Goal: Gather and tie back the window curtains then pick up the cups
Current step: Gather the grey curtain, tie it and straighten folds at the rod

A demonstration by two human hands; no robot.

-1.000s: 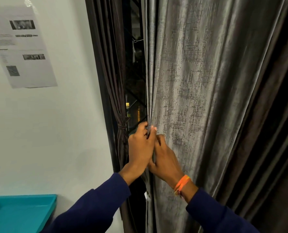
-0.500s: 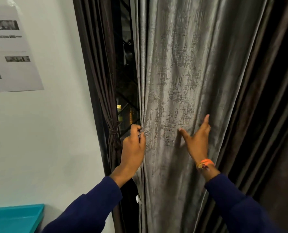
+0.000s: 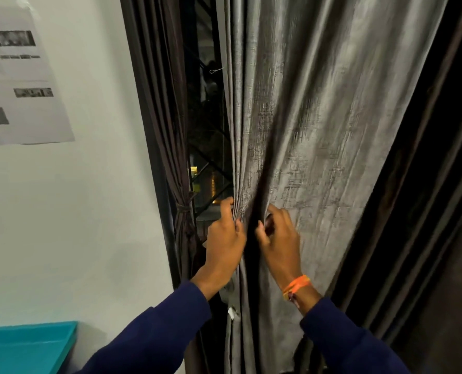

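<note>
Left hand (image 3: 225,238) pinches the gathered front edge of the grey curtain (image 3: 319,147); right hand (image 3: 279,238) curls into the next fold, fingertips hidden in cloth. Both grips narrow, holding fabric. Cups not visible. Teal tray (image 3: 27,344) cut off lower left.

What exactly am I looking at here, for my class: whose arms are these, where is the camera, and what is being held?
There is no machine: these are a person's two bare hands, filmed by a camera worn on the head, looking forward and down. The left hand grips the gathered edge of the grey curtain, and the right hand, with an orange wristband, pinches a fold beside it. At the left a dark brown curtain is already tied back, showing the dark window. A printed sheet hangs on the white wall; a teal tray sits bottom left. No cups are in view.
</note>
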